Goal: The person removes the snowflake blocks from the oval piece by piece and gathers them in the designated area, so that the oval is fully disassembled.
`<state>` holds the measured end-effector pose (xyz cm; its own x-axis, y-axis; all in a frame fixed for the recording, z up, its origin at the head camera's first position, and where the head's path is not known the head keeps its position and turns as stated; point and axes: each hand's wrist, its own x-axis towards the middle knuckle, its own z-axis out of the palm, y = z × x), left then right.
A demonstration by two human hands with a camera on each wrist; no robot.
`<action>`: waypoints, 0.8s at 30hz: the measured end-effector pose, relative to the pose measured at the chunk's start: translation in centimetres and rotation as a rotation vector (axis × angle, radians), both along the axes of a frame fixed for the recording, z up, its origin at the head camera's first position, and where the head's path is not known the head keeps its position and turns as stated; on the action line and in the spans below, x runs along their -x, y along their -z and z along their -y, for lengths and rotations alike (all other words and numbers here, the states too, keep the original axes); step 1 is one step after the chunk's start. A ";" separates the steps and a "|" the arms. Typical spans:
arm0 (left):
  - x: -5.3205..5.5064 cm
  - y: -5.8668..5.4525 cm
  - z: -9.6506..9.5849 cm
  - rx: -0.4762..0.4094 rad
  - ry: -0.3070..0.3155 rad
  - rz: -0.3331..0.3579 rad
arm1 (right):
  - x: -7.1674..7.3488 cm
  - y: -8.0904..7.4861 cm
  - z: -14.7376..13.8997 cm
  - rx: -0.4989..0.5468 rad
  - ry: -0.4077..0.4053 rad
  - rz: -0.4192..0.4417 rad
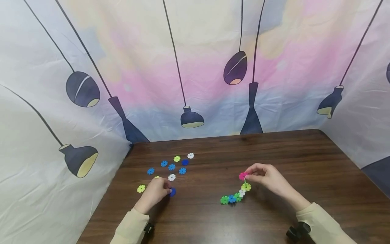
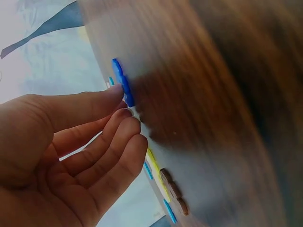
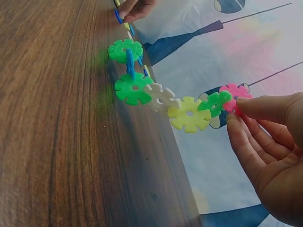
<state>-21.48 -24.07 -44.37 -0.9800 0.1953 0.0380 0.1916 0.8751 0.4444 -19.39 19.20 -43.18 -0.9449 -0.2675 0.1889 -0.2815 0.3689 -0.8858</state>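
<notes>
My left hand [image 1: 155, 192] pinches a dark blue slotted plastic disc [image 2: 122, 81] between thumb and fingers; it stands on edge just above the tabletop. In my right hand [image 1: 268, 178] a pink slotted disc [image 3: 230, 96] is pinched at the raised end of a chain of linked discs. From the pink one, the chain runs through a green disc [image 3: 216, 103], a yellow disc [image 3: 189, 120], a white disc [image 3: 160, 98], another green disc [image 3: 134, 89], a blue disc [image 3: 129, 64] and a last green disc [image 3: 125, 48]. Its far end hangs low near the table.
Loose slotted discs lie at the table's left: several blue, among them a light blue disc [image 1: 172, 167], a white disc [image 1: 172, 177] near my left fingers, and a yellow disc [image 1: 141, 188]. Behind the brown wooden table [image 1: 283, 149] hangs a lamp-printed cloth [image 1: 210, 98].
</notes>
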 end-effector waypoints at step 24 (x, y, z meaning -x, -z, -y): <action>0.7 -3.9 -6.7 -0.359 0.152 -0.139 | -0.1 -0.3 0.5 0.028 0.002 -0.021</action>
